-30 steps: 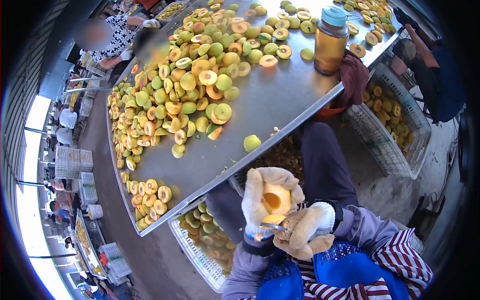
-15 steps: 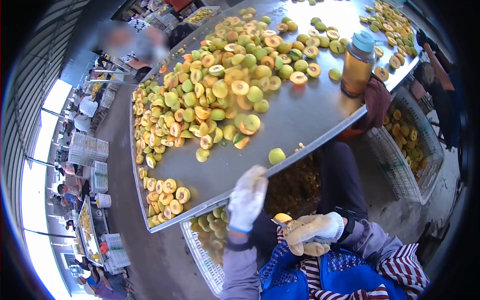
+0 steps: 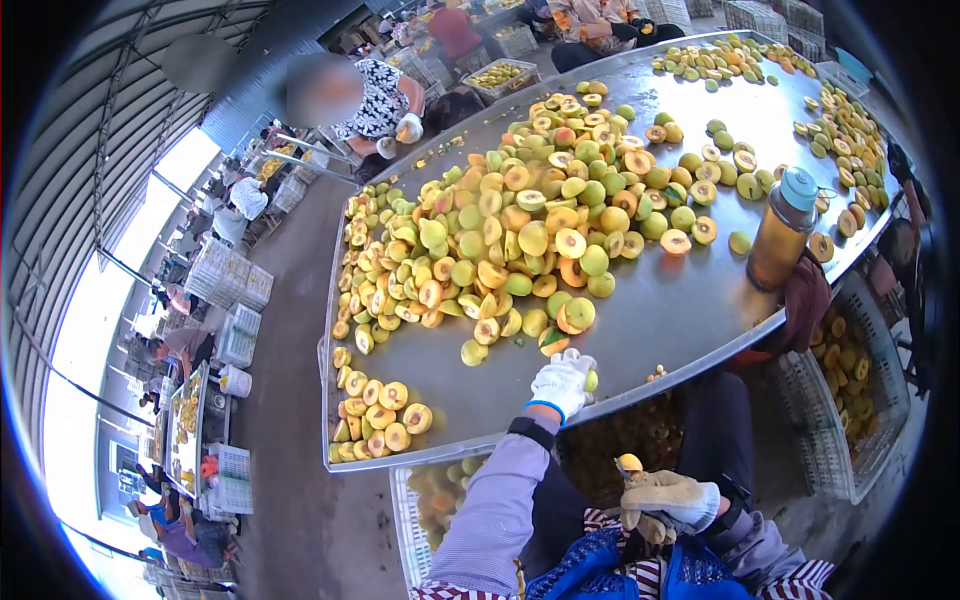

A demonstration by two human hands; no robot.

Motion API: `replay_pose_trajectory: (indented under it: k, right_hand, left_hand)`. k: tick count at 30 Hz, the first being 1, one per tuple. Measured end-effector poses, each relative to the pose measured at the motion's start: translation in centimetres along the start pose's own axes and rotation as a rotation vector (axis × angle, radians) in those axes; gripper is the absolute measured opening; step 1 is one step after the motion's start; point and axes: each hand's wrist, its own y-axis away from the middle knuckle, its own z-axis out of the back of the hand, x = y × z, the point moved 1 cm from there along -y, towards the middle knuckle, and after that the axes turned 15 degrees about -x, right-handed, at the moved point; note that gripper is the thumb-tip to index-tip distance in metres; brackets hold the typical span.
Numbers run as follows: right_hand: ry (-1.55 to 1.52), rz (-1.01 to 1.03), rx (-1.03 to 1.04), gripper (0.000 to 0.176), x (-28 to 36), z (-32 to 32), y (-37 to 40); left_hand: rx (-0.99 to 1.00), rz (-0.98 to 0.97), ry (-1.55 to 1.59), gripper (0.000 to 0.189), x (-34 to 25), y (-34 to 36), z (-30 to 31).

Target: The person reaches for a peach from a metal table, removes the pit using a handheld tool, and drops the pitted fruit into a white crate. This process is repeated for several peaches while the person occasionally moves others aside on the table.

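My left hand (image 3: pixel 561 384), in a white glove, reaches over the near edge of the metal table (image 3: pixel 660 335). Its fingers close round a green peach (image 3: pixel 591 381), which shows only at the right side of the glove. In front of my lap, my right hand (image 3: pixel 668 500), in a tan-stained glove, is closed on a small knife (image 3: pixel 627 474), its handle mostly hidden in the fist. A yellow-orange piece of peach (image 3: pixel 629 462) sits at the blade. Just beyond my left hand lies a heap of whole and halved peaches (image 3: pixel 500 230).
Cut halves (image 3: pixel 380 415) cluster at the table's left corner. A drink bottle (image 3: pixel 783 230) with a blue lid stands near the right edge, beside a dark red cloth (image 3: pixel 806 300). Crates of peaches stand below: a left crate (image 3: pixel 412 530) and a right crate (image 3: pixel 840 440). A person (image 3: pixel 380 105) works across the table.
My left hand has moved forward onto the table and closed on the lone green peach there. My right hand still holds the knife near my lap. The view has shifted.
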Motion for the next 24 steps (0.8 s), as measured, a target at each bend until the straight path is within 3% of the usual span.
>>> replay_pose_trajectory:
  k: [2,3,5,7,8,12,15,19,20,23,24]
  right_hand:
    - [0.088,-0.006,-0.067,0.031,0.2,-0.7,0.1]
    - [0.216,0.006,-0.079,0.028,0.4,-0.8,0.1]
    - [0.239,0.052,-0.109,0.027,1.3,-1.2,0.8]
    - [0.220,0.091,-0.131,0.026,0.2,0.1,0.0]
    - [0.226,0.095,-0.159,0.026,0.3,0.2,-0.2]
    - [0.265,0.194,-0.181,0.024,0.0,0.0,-0.5]
    - [0.331,0.292,-0.278,0.026,0.3,-1.9,0.6]
    - [0.499,0.422,-0.397,0.028,1.0,-3.0,2.0]
    - [0.696,0.531,-0.450,0.030,1.7,-3.4,2.4]
    - [0.851,0.734,-0.463,0.031,1.1,-3.3,2.0]
    - [0.860,0.574,-0.449,0.033,0.5,-2.9,1.6]
  left_hand:
    - [-0.033,0.038,0.047,0.052,-0.3,0.0,0.7]
    - [-0.083,0.158,0.225,0.049,-0.4,0.6,1.3]
    - [0.043,0.456,1.081,0.047,0.8,1.0,-0.5]
    - [0.002,0.315,1.726,0.048,-0.9,3.4,1.0]
    - [-0.001,0.299,1.814,0.054,-2.3,4.8,1.9]
    - [0.013,0.158,1.776,0.076,-6.6,9.1,3.7]
    - [-0.043,0.336,1.810,0.074,-6.5,10.3,3.8]
    - [-0.171,0.380,1.692,0.078,-7.5,11.5,4.5]
    - [-0.227,0.378,1.691,0.075,-7.9,11.7,4.7]
    - [-0.496,0.279,1.724,0.058,-9.0,12.7,5.2]
    - [-0.611,0.170,1.407,0.049,-9.2,12.7,5.1]
